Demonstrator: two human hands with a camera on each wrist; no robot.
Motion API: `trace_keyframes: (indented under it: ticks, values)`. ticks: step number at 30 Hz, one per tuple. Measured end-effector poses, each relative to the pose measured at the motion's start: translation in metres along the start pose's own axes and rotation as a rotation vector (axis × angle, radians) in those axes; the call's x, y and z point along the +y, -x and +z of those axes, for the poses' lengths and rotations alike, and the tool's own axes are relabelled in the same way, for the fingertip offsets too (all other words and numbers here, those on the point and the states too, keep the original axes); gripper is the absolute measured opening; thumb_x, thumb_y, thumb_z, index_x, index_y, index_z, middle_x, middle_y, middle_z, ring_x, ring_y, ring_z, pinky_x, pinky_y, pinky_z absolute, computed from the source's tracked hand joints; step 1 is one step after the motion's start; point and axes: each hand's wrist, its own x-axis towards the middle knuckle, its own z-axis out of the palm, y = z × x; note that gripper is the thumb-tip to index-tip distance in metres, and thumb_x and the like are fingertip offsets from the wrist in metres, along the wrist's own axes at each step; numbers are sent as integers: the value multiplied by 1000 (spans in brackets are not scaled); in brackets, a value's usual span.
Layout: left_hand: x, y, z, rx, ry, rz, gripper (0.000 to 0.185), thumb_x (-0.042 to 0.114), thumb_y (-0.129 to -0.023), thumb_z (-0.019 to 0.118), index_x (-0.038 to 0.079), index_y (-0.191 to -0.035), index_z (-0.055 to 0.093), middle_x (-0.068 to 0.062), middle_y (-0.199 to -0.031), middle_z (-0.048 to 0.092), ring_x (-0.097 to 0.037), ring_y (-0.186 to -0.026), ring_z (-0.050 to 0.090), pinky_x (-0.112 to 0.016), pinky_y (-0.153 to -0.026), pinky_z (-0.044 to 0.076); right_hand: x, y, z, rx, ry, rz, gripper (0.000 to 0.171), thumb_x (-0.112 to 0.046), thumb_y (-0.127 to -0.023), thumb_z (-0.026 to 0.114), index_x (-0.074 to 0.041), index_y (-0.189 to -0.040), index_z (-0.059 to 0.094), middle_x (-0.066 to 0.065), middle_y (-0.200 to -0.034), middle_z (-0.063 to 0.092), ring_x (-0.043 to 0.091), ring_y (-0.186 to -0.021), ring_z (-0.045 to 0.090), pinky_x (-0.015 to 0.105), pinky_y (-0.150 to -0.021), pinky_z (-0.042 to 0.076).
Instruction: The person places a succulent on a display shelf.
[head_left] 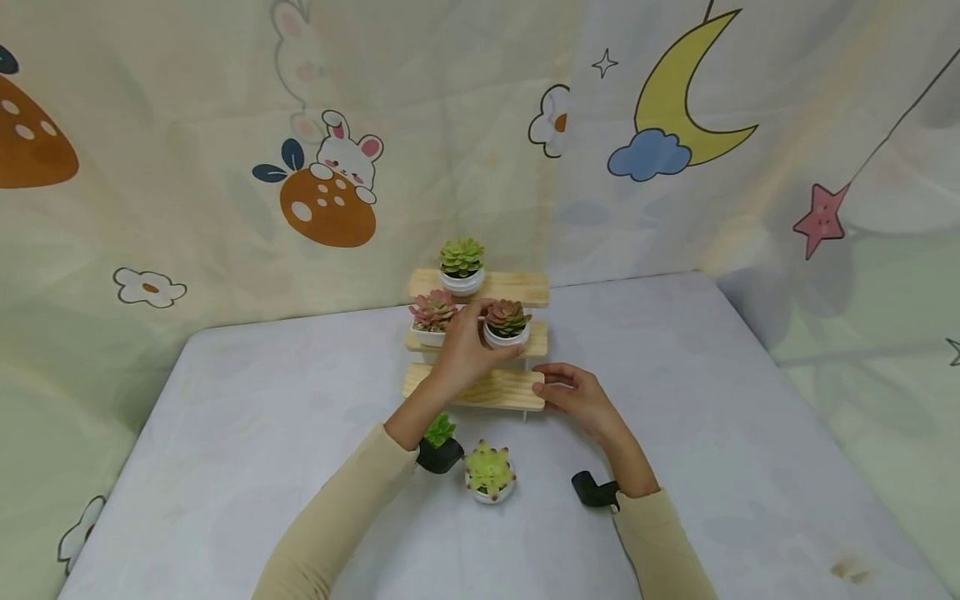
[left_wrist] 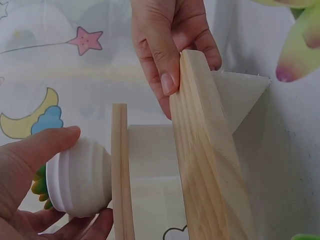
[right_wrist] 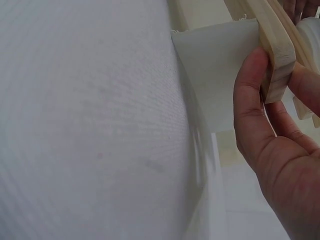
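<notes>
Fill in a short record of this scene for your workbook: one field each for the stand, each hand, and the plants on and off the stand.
Stand: three-step wooden stand on a pale tablecloth
Left hand: left hand holds the reddish succulent in a white pot at the middle step
Right hand: right hand pinches the right end of the bottom step
On stand: green succulent on top step; pink succulent on middle step, left
Off stand: yellow-green succulent and a small green plant in a black pot, on the cloth in front

Pale unfinished wooden shelf, smooth ribbed white pot, matt cloth table cover.
</notes>
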Motion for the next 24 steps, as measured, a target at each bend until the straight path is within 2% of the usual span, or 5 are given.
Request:
trace_keyframes:
  ticks: [16, 19, 22, 24]
  values:
    - [2, 9, -3, -44, -15, 14, 83, 24, -74, 87, 4, -140, 40, -16, -134, 51, -33, -128, 42, -49, -107, 35, -3, 1, 2, -3, -7, 5, 44, -3, -92, 65, 13, -130, 50, 17, -113, 57, 9, -88, 63, 25, -76, 56]
    - [1, 12, -4, -47, -13, 14, 86, 25, -75, 87, 5, -143, 37, -17, -127, 51, -31, -117, 47, -47, -96, 43, -2, 1, 2, -4, -2, 0, 45, -4, -92, 65, 13, -130, 49, 17, -113, 57, 8, -88, 63, 25, -76, 56]
    - [-1, 17, -4, -46, -17, 24, 89, 25, -76, 86, 5, -145, 33, -17, -123, 49, -30, -106, 48, -45, -88, 45, -2, 2, 2, -3, -6, 0, 45, -4, -93, 65, 13, -131, 49, 17, -112, 57, 8, -88, 63, 25, -76, 56]
    - [-3, 20, -4, -44, -24, 34, 89, 23, -78, 85, 5, -146, 31, -18, -122, 48, -30, -105, 49, -46, -89, 46, -2, 2, 2, -1, -8, 0, 45, -4, -93, 65, 13, -131, 49, 17, -112, 57, 8, -88, 63, 24, -75, 56]
